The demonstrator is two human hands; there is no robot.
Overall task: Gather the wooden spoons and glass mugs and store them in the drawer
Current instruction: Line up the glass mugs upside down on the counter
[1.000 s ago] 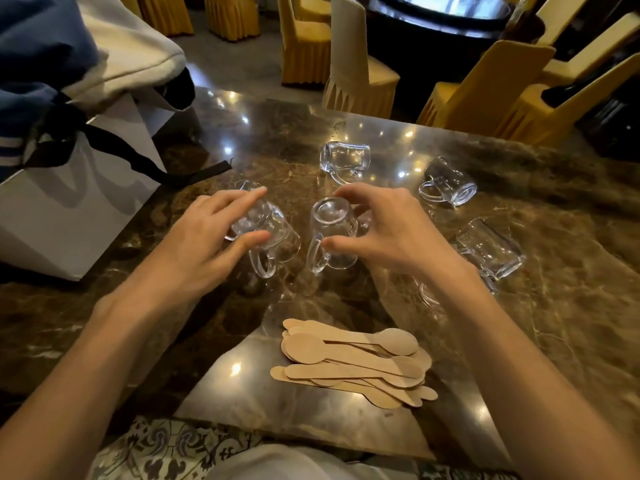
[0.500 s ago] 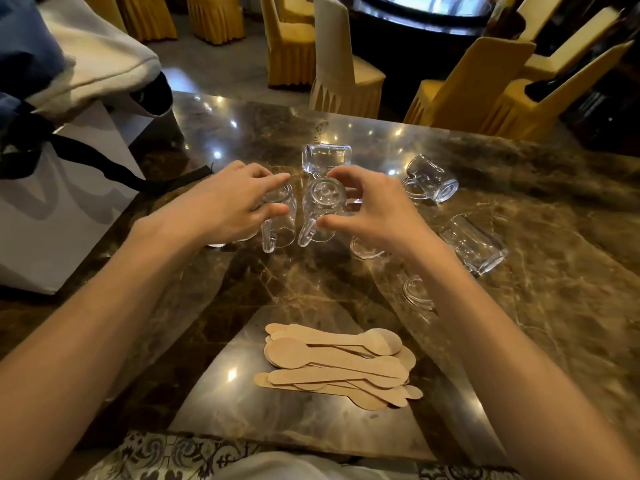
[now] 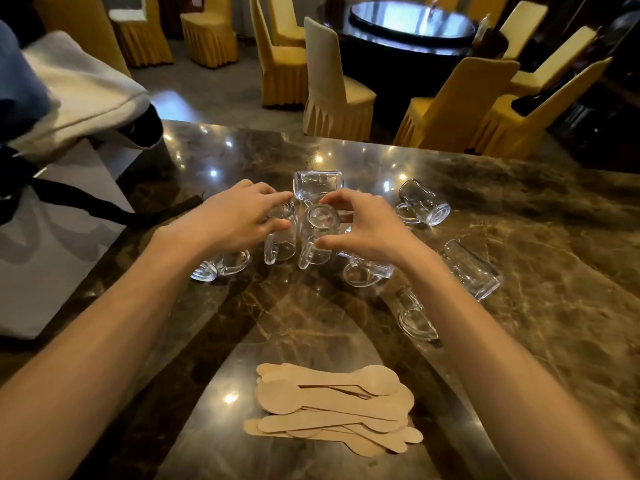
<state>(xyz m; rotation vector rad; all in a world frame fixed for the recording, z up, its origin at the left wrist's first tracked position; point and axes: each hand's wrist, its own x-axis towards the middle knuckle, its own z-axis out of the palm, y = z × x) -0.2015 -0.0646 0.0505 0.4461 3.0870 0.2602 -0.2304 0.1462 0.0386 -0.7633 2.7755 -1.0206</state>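
Note:
Several clear glass mugs lie scattered on a brown marble table (image 3: pixel 554 258). My left hand (image 3: pixel 239 216) grips one mug (image 3: pixel 282 237) from above, its handle toward me. My right hand (image 3: pixel 367 226) holds a second mug (image 3: pixel 318 233) standing upside down right beside the first; the two nearly touch. Other mugs lie on their sides: one behind (image 3: pixel 317 185), one at the right (image 3: pixel 424 204), one further right (image 3: pixel 472 270), one under my left wrist (image 3: pixel 221 266), two by my right wrist (image 3: pixel 367 271) (image 3: pixel 414 315). A pile of flat wooden spoons (image 3: pixel 332 407) lies near me. No drawer is in view.
A white paper bag with black ribbon handles (image 3: pixel 52 237) stands at the table's left, with folded cloth (image 3: pixel 79 88) on top. Yellow-covered chairs (image 3: pixel 336 91) and a dark round table (image 3: pixel 412 22) are beyond the far edge.
Both hands have carried their mugs away from me and brought them together side by side. The left mug now stands upright in my grip instead of tilted.

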